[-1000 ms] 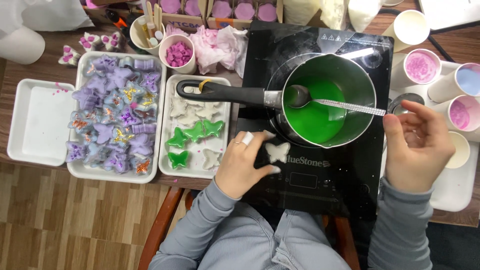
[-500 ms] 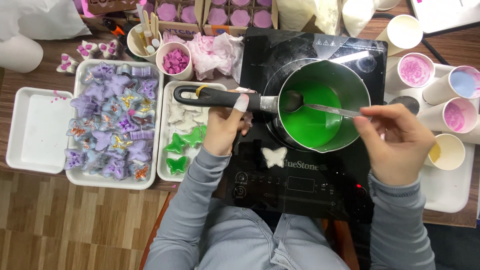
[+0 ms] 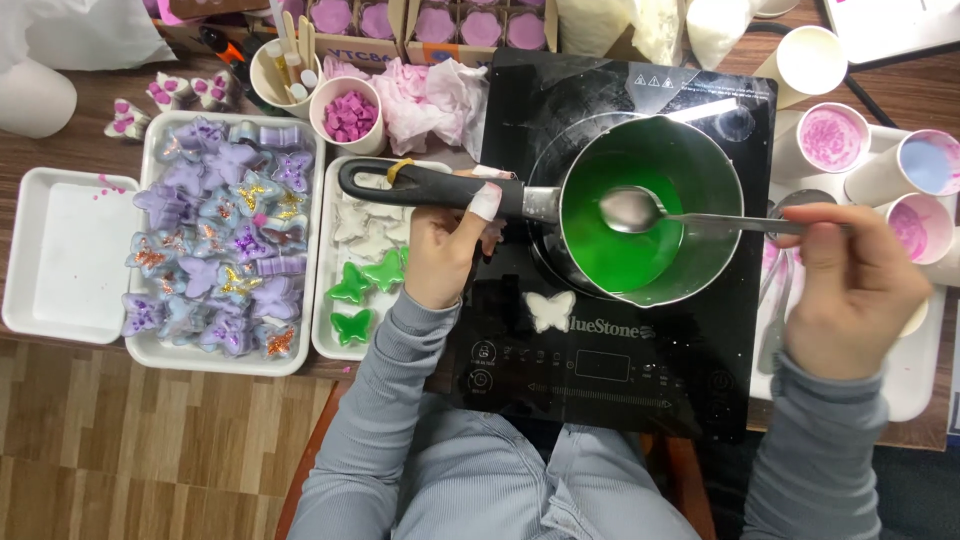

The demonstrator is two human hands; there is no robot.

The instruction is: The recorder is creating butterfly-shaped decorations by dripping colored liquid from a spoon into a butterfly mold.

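Compared with the frame half a second earlier, the spoon (image 3: 632, 210) has risen out of the green liquid (image 3: 610, 240) and now sits level above it, while the left hand (image 3: 450, 250) keeps its place on the saucepan handle (image 3: 430, 187).

Saucepan (image 3: 650, 208) — a dark metal pan with a long black handle pointing toward the left edge of the cooktop. It stands on the round heating zone of the black induction cooktop (image 3: 600, 370). The liquid inside is opaque, bright green and pooled toward the near-left wall, which leaves the far-right part of the pan floor bare.

Left hand: fingers curled around the handle close to the pan, thumb lying over the top; one fingertip carries a pale bandage.

Right hand (image 3: 855, 290): closed around the end of the spoon's thin metal stem, near the right edge of the cooktop. The bowl of the spoon is shiny and grey.

A white butterfly shape (image 3: 551, 310) lies on the cooktop glass just in front of the pan.

Left of the cooktop, a white tray (image 3: 330, 330) holds white and green butterfly pieces (image 3: 368, 285). A second tray (image 3: 150, 345) holds purple butterfly pieces (image 3: 215, 240). A further white tray (image 3: 20, 250) lies at the table's left edge.

Paper cups (image 3: 850, 150) with pink and blue contents stand beyond the cooktop's right edge.
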